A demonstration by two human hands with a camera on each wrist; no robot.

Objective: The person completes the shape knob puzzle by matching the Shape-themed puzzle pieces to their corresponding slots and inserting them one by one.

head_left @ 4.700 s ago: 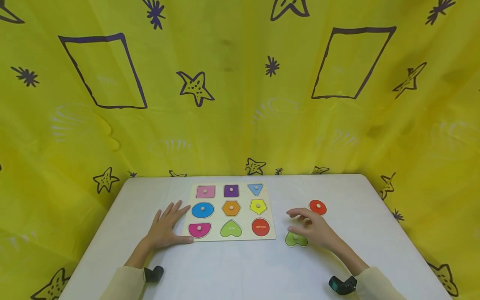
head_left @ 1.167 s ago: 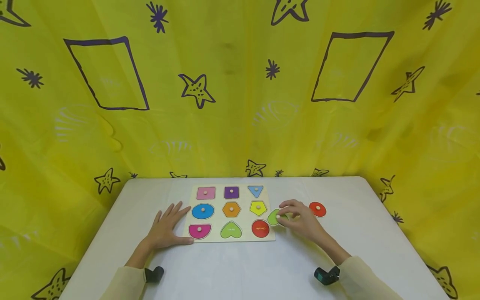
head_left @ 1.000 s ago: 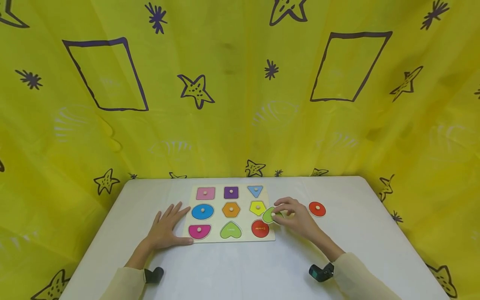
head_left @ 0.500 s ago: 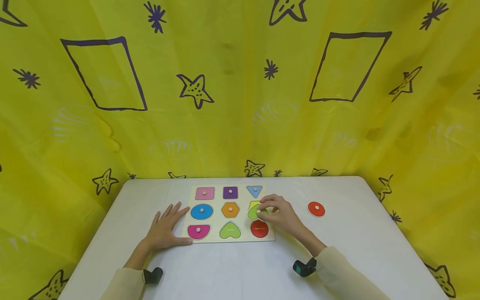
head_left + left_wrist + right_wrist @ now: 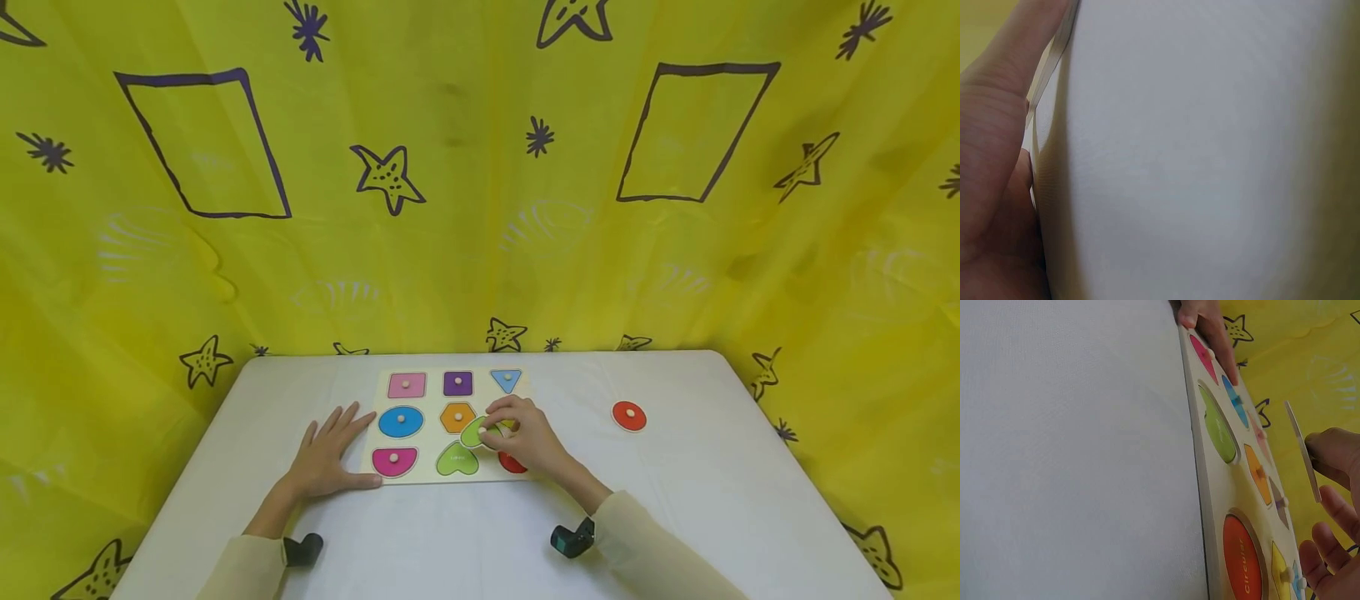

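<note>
My right hand (image 5: 528, 437) pinches the knob of a green heart puzzle piece (image 5: 472, 432) and holds it above the wooden peg puzzle board (image 5: 429, 477). In the right wrist view the heart piece (image 5: 1302, 450) appears edge-on, raised off the board. Just below it in the head view lies the green heart recess (image 5: 457, 459). The red circle recess (image 5: 1242, 556), marked "Circular", is partly covered by my right hand in the head view. My left hand (image 5: 324, 457) rests with fingers spread at the board's left edge, thumb on its near corner.
A red circle piece (image 5: 629, 416) with a knob lies on the white table (image 5: 675, 483) right of the board. Several knobbed pieces sit in the board, among them a blue oval (image 5: 400, 422) and an orange hexagon (image 5: 452, 422). A yellow curtain (image 5: 465, 250) stands behind.
My right hand has picked the green heart piece up from the table right of the board and carried it left over the board. My left hand stays in place.
</note>
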